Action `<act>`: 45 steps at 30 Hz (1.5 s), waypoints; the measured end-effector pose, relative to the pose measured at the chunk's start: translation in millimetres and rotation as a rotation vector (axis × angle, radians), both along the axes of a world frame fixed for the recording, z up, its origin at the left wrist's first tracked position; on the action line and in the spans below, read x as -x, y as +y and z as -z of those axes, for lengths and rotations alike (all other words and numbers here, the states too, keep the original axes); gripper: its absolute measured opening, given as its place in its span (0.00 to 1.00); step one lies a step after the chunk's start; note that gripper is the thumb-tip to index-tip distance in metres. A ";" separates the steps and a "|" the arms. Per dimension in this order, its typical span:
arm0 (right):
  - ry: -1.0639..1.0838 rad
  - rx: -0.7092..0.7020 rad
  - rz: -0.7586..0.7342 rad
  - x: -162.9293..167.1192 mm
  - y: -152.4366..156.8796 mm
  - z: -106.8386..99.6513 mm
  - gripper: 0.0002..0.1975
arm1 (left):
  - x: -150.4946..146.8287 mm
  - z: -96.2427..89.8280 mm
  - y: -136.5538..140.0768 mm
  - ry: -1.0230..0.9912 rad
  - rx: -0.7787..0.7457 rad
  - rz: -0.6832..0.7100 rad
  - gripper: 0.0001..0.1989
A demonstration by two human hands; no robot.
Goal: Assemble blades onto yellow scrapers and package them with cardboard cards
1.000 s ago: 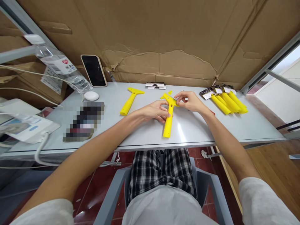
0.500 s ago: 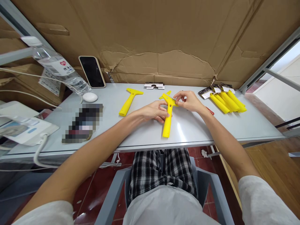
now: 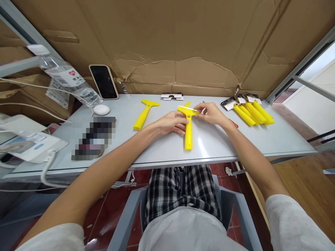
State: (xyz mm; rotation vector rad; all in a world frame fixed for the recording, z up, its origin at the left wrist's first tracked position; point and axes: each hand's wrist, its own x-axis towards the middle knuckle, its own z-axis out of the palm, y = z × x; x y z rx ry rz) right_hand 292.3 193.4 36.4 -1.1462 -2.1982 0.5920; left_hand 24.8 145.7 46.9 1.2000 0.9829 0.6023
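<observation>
A yellow scraper (image 3: 188, 134) stands handle-down toward me above the table, its wide head facing the cardboard. My left hand (image 3: 172, 122) has its fingers closed round the scraper's neck from the left. With thumb and fingers pinched, my right hand (image 3: 209, 113) grips the right end of the head. A pale strip (image 3: 187, 109) shows along the head's far edge. Part of another yellow piece (image 3: 187, 104) pokes out behind the head; the rest is hidden. Left of my left hand lies a second yellow scraper (image 3: 143, 116).
Several yellow handles (image 3: 252, 113) with black-and-white cards lie at the right. A red tool (image 3: 233, 123) is partly behind my right wrist. A folded card (image 3: 172, 96) sits at the back. A phone (image 3: 104, 82), a bottle (image 3: 69, 76) and a white mouse-like object (image 3: 101, 109) stand left.
The scraper in my hands has turned a little, its handle end swinging right and its head levelling. The pale strip on the head now shows more. Both hands stay nearly in place.
</observation>
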 end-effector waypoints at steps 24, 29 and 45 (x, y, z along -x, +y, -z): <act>-0.215 -0.077 -0.006 0.2 -4.9 4.9 0.22 | 22.4 13.6 25.7 0.931 -0.857 -0.124 0.14; -0.147 -0.163 0.046 -10.9 -24.5 1.5 0.23 | 23.5 13.4 21.3 0.932 -0.871 -0.100 0.15; -0.464 -0.030 0.262 -53.4 -109.6 56.1 0.50 | 37.1 19.3 2.4 1.055 -0.922 0.012 0.32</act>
